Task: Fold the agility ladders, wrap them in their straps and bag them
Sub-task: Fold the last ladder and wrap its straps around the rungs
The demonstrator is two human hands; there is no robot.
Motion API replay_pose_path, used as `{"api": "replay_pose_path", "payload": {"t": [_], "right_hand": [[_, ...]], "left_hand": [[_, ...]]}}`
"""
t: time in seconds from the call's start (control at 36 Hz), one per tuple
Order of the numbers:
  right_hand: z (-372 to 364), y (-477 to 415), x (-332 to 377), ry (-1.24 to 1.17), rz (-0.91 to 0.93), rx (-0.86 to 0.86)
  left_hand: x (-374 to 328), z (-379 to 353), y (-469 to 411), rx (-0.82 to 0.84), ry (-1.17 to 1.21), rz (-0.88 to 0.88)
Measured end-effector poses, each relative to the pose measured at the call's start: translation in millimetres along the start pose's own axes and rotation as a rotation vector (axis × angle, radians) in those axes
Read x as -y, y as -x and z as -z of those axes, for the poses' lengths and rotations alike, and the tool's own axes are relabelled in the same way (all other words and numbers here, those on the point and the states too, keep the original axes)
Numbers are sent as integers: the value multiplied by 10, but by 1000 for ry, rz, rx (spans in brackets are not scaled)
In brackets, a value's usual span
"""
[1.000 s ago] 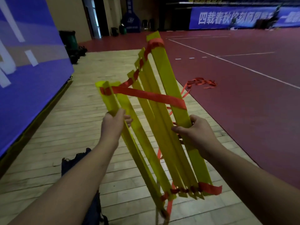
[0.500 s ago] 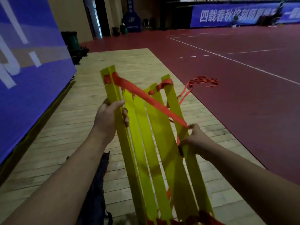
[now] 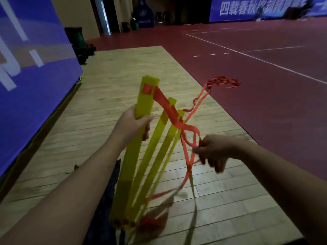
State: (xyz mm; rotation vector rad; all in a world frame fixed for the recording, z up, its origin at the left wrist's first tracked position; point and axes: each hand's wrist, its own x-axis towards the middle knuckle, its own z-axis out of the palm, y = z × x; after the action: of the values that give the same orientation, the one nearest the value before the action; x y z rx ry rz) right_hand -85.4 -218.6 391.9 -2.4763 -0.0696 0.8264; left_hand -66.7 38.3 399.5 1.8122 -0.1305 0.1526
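A bundle of yellow ladder rungs (image 3: pixel 131 167) stands roughly upright in front of me, fanned out at the top and gathered at the bottom. My left hand (image 3: pixel 134 126) grips the leftmost rungs near their upper end. An orange strap (image 3: pixel 169 110) runs from that top rung down to the right, where my right hand (image 3: pixel 214 151) pinches a loop of it. More orange strap (image 3: pixel 224 82) trails away over the floor to a loose heap on the red court. A dark bag (image 3: pixel 108 200) lies on the floor under my left forearm, mostly hidden.
I stand on a strip of pale wooden flooring (image 3: pixel 123 71) beside a red sports court (image 3: pixel 265 68) with white lines. A tall blue banner wall (image 3: pixel 31 55) runs close along the left. Dark bins (image 3: pixel 77 39) stand at the far left end.
The rungs have closed up toward my left hand and dropped lower. My right hand has let go of the rightmost rung and now pinches the orange strap, farther right.
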Motion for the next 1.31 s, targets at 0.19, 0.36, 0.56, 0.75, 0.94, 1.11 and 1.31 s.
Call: {"api": "replay_pose_path", "payload": {"t": [0.19,0.36,0.56,0.75,0.94,1.11,1.31], "right_hand": [[242,-6,-95,-218,-6,-462],[313,-392,-606,-919,6,-614],[209,-468,-546,-934,28,-499],[-156,-533,-455,-687,-197,-337],[-332,-603,-668,-881,-410,-577],[-784,-632,-794,-1093,-418,-225],[-1189,-720,-786,-1033,-239,30]], "left_hand": [[88,-2,-88,73,-220,43],[10,95,-55,165,-173,129],[-82,-14,-13,383,-133,219],[-174,-146,-41,383,-69,209],[-302,-227,-50,329,136,250],[-403,-297,-58,385,488,204],[-508,-323,-46,379,851,23]]}}
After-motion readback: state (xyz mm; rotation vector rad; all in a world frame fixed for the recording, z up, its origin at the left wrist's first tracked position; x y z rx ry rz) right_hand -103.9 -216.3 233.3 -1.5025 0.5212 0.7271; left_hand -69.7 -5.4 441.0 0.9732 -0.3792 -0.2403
